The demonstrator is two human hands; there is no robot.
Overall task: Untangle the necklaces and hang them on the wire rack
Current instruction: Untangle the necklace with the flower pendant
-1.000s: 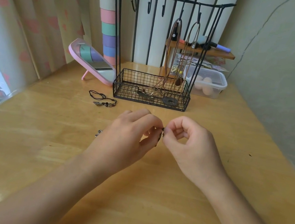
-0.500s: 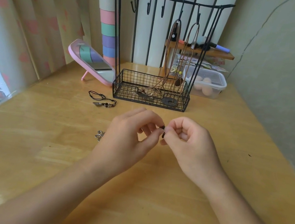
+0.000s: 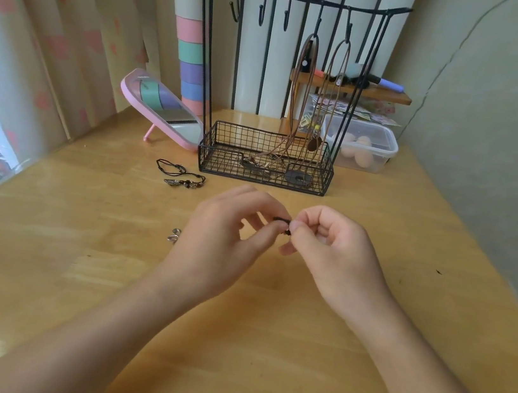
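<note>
- Between the fingertips, a short dark loop of the dark cord necklace (image 3: 282, 221) is now showing that was covered a second ago; the left fingers are spreading a little wider, while both hands are staying at the same spot above the table (image 3: 261, 356).
- That visible bit of cord is running roughly left to right from one hand to the other, raised off the wood; the rest is hiding behind the fingers.
- The left hand (image 3: 221, 241) is pinching one end of it between thumb and forefinger, the other fingers loosely bent.
- The right hand (image 3: 336, 254) is pinching the other end, its remaining fingers curling into the palm.
- A small metal pendant (image 3: 174, 236) is lying on the table just left of the left hand; whether it is joined to the held cord cannot be told.
- Farther off, a black necklace (image 3: 180, 174) is lying bunched on the wood, its long axis running left to right, near the wire rack (image 3: 253, 180).
- Two brown necklaces are hanging straight down from the rack's right-hand hooks, a teardrop pendant (image 3: 314, 144) dangling and a round dark pendant (image 3: 298, 178) resting in the basket.
- A pink mirror (image 3: 163, 109) is leaning to the left of the rack, and a clear plastic box (image 3: 363, 157) is sitting behind it on the right.
- Printed sheets (image 3: 340, 106) are lying behind the rack, too small to read.
</note>
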